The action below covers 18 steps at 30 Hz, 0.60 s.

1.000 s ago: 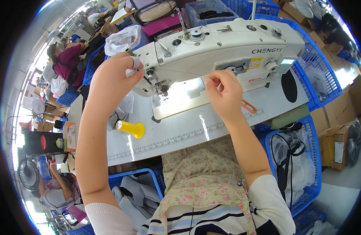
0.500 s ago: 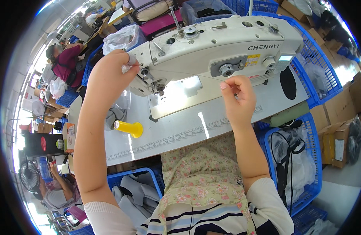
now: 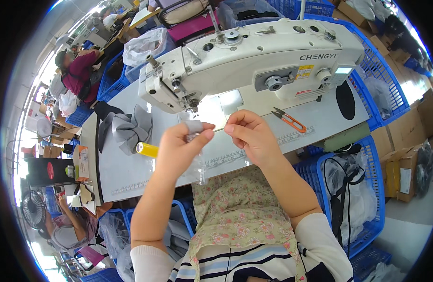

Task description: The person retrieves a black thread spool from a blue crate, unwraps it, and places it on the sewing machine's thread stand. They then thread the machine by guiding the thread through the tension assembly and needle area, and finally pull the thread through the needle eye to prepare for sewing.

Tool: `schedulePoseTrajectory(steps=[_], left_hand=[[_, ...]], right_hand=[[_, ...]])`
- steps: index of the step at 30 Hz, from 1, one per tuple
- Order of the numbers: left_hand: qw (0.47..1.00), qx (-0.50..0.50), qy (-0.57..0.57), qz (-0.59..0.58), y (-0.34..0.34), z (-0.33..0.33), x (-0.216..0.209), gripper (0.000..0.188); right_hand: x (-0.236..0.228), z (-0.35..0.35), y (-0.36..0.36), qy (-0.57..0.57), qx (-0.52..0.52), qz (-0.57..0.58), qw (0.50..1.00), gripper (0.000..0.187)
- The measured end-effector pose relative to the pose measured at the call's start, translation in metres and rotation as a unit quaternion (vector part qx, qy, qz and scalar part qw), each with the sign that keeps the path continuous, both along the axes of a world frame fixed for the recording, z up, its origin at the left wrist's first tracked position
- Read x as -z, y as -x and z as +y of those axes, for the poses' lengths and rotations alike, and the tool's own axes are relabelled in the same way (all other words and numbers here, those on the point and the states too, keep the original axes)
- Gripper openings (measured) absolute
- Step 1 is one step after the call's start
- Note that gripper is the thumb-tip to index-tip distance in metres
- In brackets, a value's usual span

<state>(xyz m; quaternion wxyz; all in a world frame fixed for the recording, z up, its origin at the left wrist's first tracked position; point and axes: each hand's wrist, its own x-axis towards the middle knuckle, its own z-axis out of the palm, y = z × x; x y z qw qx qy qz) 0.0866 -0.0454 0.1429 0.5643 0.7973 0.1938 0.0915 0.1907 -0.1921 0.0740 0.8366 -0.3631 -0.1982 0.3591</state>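
Observation:
My left hand [image 3: 179,146] and my right hand [image 3: 251,136] face each other in front of the sewing machine [image 3: 244,61], thumbs and index fingers pinched. A thin thread [image 3: 219,130] seems to run between their fingertips; it is barely visible. A grey band [image 3: 194,126] wraps my left index finger. Clear plastic [image 3: 197,167] hangs beside the left palm; how it is held is hidden. Close to that hand lies a yellow cone-shaped spool [image 3: 147,149], partly covered. Orange-handled scissors [image 3: 291,121] rest on the table right of my right hand.
Folded grey fabric [image 3: 132,128] lies on the table's left side. A ruler strip [image 3: 235,157] runs along the front edge. Blue baskets [image 3: 378,207] stand at the right, another below the table at left [image 3: 186,218]. Other people sit at the far left.
My left hand came down and right from the machine's head to the table front. My right hand moved left and down toward it, uncovering the scissors. The grey fabric now shows.

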Motion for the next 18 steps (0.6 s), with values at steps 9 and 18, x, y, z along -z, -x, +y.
schedulePoseTrajectory(steps=[9,18], left_hand=[[0.959,-0.004,0.279,-0.046,-0.004,-0.001,0.026,0.021],[0.983,-0.014,0.179,-0.042,-0.012,0.006,0.035,0.017]], right_hand=[[0.003,0.008,0.008,0.042,-0.015,-0.016,0.999,0.007],[0.000,0.007,0.010,0.139,0.009,-0.111,0.984,0.008]])
